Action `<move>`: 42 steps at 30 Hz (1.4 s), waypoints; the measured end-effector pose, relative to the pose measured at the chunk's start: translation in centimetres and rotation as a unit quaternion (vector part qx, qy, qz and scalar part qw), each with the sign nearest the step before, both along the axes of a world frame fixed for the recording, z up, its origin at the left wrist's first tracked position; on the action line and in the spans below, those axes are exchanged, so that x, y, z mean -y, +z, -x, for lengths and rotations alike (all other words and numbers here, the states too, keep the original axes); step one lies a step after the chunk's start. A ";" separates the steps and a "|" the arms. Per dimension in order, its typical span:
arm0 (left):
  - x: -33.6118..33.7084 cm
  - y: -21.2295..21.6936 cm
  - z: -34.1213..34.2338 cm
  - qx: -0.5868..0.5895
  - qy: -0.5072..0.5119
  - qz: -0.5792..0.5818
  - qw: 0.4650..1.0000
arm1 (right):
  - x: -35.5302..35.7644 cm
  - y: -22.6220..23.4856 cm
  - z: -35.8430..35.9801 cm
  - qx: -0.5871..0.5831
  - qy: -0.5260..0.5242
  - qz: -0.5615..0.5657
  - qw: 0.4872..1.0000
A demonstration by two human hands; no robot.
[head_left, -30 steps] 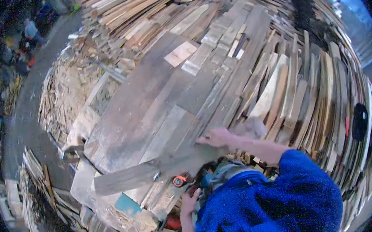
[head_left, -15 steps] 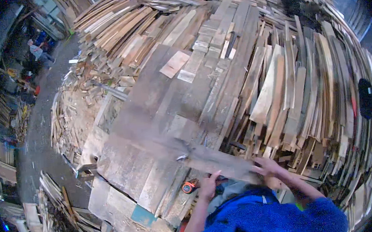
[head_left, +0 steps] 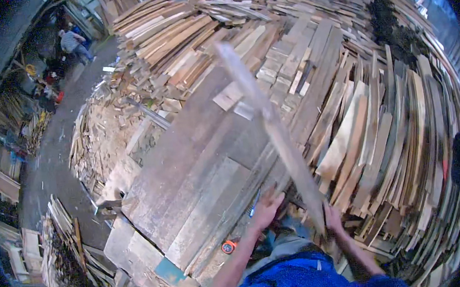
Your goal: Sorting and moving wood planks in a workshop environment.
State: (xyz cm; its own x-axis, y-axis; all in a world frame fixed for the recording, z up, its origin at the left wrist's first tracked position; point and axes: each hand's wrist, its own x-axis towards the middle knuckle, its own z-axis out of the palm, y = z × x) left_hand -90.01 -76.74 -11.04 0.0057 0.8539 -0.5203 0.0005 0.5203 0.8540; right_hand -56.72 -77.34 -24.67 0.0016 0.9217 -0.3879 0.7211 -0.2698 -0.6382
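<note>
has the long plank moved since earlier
Yes: in this view the far end of the plank has swung up and right, from near the teal panel to beyond the pale square board.

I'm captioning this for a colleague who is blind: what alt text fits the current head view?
A person's right hand grips the near end of a long wooden plank that slants above a broad wooden worktop. The left hand hovers apart from the plank, with a round orange object nearby. Stacked boards crowd the right.
</note>
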 end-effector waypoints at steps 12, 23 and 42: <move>9.1 -4.1 7.0 -0.088 0.265 0.045 0.959 | -57.4 40.8 41.6 0.022 0.308 -0.383 0.871; 34.3 -5.0 -5.1 -0.166 0.497 0.204 0.827 | 10.0 7.3 51.4 -0.136 0.807 0.142 0.557; 70.4 -21.4 -34.1 0.000 0.874 0.361 0.325 | 42.9 7.5 41.8 -0.181 0.803 -0.383 0.418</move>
State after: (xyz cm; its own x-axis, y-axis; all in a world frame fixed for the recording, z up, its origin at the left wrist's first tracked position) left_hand -55.94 -147.12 -32.46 -0.1601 -0.7928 -0.5881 -0.8347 -0.2093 0.5094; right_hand -98.50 -120.20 -17.15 -0.7899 -0.5258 0.3155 -0.6025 0.7613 -0.2397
